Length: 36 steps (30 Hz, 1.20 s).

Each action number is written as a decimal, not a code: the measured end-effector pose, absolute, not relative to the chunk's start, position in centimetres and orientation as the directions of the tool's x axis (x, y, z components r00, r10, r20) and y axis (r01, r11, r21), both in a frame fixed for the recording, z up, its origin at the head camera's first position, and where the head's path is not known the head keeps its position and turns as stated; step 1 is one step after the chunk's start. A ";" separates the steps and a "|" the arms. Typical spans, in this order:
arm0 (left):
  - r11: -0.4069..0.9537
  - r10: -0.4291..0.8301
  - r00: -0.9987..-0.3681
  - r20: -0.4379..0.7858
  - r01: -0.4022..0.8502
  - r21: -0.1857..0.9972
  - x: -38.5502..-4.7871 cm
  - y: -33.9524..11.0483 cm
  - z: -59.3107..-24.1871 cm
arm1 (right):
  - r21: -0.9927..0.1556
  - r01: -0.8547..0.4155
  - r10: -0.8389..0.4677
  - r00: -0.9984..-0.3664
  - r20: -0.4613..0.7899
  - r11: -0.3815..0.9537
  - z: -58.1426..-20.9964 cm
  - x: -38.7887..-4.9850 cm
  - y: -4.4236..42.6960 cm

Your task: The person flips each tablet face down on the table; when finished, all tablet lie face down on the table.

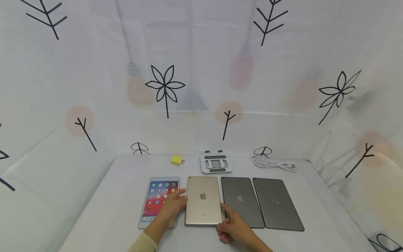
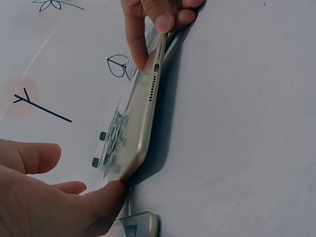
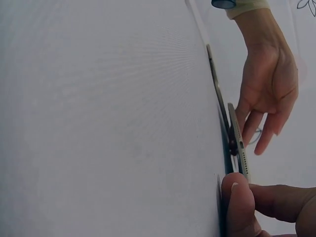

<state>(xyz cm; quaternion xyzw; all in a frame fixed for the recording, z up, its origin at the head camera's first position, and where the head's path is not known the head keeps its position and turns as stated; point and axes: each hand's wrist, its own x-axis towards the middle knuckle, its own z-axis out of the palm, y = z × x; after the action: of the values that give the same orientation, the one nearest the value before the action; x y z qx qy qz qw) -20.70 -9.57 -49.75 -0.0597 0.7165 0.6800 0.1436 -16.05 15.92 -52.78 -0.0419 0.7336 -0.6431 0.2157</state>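
Note:
A gold tablet (image 1: 203, 201) lies back-up between both hands, its lower edge raised off the white table in the left wrist view. My right hand (image 1: 231, 225) pinches its lower right corner. My left hand (image 1: 171, 210) touches its left edge with a fingertip, other fingers fairly straight and apart (image 2: 37, 158). In the right wrist view the left hand (image 3: 269, 81) is beyond the tablet (image 3: 237, 129), and the right thumb (image 3: 239, 202) is at its near end. A lit white-framed tablet (image 1: 154, 199) is partly under the left hand.
Two dark grey tablets (image 1: 244, 199) (image 1: 278, 204) lie back-up at the right. Behind the row are a yellow plug adapter (image 1: 176, 160), a white and grey folding stand (image 1: 215, 163) and a coiled white cable (image 1: 275, 163). A patterned white cloth (image 1: 201, 87) hangs behind the table.

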 end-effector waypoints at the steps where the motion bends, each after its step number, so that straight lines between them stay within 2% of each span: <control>1: 0.066 0.110 -0.952 -0.287 -0.281 0.957 -20.7 -9.6 -49.7 | -0.961 0.216 -0.341 -0.902 -0.265 0.176 -52.7 -16.1 15.9; 19: 0.086 0.134 -0.945 -0.298 -0.288 0.954 -20.7 -9.4 -49.6 | -0.933 0.201 -0.309 -0.904 -0.294 0.299 -52.3 -16.0 15.6; 28: 0.112 0.122 -0.947 -0.296 -0.283 0.953 -20.4 -9.9 -49.7 | -0.927 0.233 -0.300 -0.898 -0.321 0.294 -52.3 -16.1 15.6; 33: 0.039 0.132 -0.949 -0.286 -0.284 0.958 -19.5 -11.5 -49.7 | -0.931 0.228 -0.302 -0.900 -0.313 0.286 -52.3 -16.1 15.6; 36: -0.017 0.122 -0.953 -0.276 -0.280 0.960 -19.3 -13.2 -49.5 | -0.933 0.182 -0.280 -0.921 -0.272 0.310 -52.0 -16.0 15.5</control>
<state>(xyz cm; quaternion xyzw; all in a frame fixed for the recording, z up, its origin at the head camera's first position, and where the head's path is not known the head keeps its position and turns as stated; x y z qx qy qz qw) -19.28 -13.18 -49.51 -0.0576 0.6865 0.7109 0.1416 -16.04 15.47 -51.96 -0.0313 0.7849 -0.5866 0.1969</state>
